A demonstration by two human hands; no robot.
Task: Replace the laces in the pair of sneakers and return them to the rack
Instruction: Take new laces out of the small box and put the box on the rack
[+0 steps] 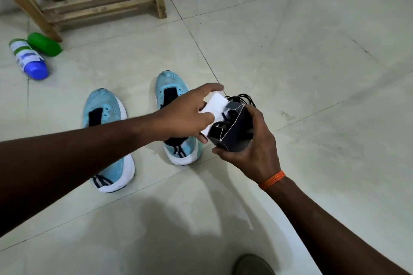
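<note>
Grips | right hand [257, 149] curled round dark box [239, 135]; left hand [183, 118] pinching its white flap [215, 105]

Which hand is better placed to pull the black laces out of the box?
Left. The left hand pinches the white flap at the opening; the right hand grips the dark box holding the black laces.

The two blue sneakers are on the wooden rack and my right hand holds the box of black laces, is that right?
No. The head view shows the blue sneakers on the tiled floor in front of the wooden rack, not on it. The right hand does hold the box of black laces.
</note>
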